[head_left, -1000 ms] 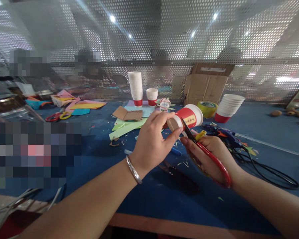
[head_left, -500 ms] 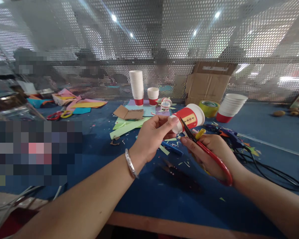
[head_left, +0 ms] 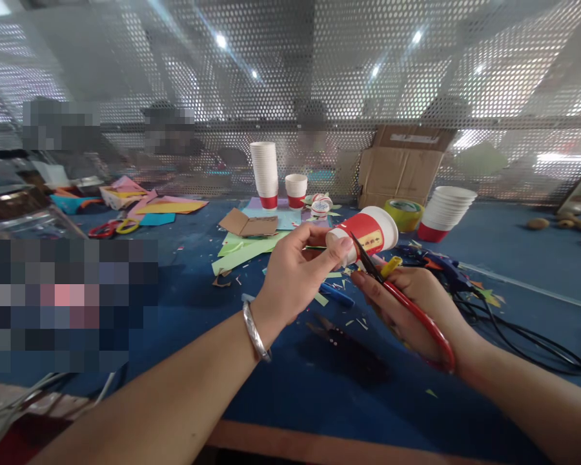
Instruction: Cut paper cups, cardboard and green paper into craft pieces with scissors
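Observation:
A red and white paper cup (head_left: 368,227) lies tilted on its side in the air above the table, its wide rim to the right. My left hand (head_left: 303,268) is closed around its base end, the thumb pressed on the side. In my right hand (head_left: 407,300) is a pair of scissors (head_left: 419,309) with red handles and dark blades, the tips at the cup's wall. Whether the blades cut into the paper I cannot tell. A yellow piece (head_left: 391,266) shows by my right fingers. Beneath my hands a blue pen-like stick (head_left: 337,294) and dark-handled pliers (head_left: 343,345) lie on the table.
Paper cup stacks (head_left: 265,174) stand at the back, with another stack (head_left: 446,212) at right beside yellow tape (head_left: 405,213) and a cardboard box (head_left: 401,169). A corded glue gun (head_left: 448,268) lies right. Coloured paper (head_left: 252,248) and red-handled scissors (head_left: 104,229) lie left.
The cup has turned a little in my left hand, so its yellow label sits lower. The scissors stay by its wall, and the view has shifted slightly.

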A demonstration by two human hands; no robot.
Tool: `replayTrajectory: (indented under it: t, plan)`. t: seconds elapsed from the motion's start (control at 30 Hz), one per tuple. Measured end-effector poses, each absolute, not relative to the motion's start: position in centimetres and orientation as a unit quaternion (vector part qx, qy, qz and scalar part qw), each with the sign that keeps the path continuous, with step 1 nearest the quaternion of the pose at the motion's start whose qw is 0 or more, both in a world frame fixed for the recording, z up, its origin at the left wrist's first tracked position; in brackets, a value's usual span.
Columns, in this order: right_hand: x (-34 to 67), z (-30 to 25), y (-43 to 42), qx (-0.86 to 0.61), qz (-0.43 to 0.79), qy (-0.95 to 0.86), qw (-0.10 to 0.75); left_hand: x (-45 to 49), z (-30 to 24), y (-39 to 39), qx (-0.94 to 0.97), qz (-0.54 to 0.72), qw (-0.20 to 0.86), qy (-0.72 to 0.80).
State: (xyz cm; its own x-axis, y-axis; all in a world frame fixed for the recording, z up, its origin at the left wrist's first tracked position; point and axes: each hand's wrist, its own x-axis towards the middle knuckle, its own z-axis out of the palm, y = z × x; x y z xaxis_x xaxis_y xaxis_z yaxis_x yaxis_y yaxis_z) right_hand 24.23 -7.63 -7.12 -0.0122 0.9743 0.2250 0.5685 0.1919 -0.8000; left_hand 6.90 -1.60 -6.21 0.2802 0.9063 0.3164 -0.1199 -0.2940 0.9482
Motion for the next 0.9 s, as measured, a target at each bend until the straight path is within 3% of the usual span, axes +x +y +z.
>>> replayTrajectory:
  t: [0.23, 0.9]
  plan:
    - [24.36, -7.46, -7.4, -0.595, 0.282, -0.648, 0.382, 6.38, -6.25, -1.35, 0.692, 0.48, 0.427, 0.329]
    - [24.24, -7.5, -7.7, -0.617, 0.305, -0.622, 0.374, 6.59, -6.08, -1.8, 0.724, 0.505, 0.352, 0.31]
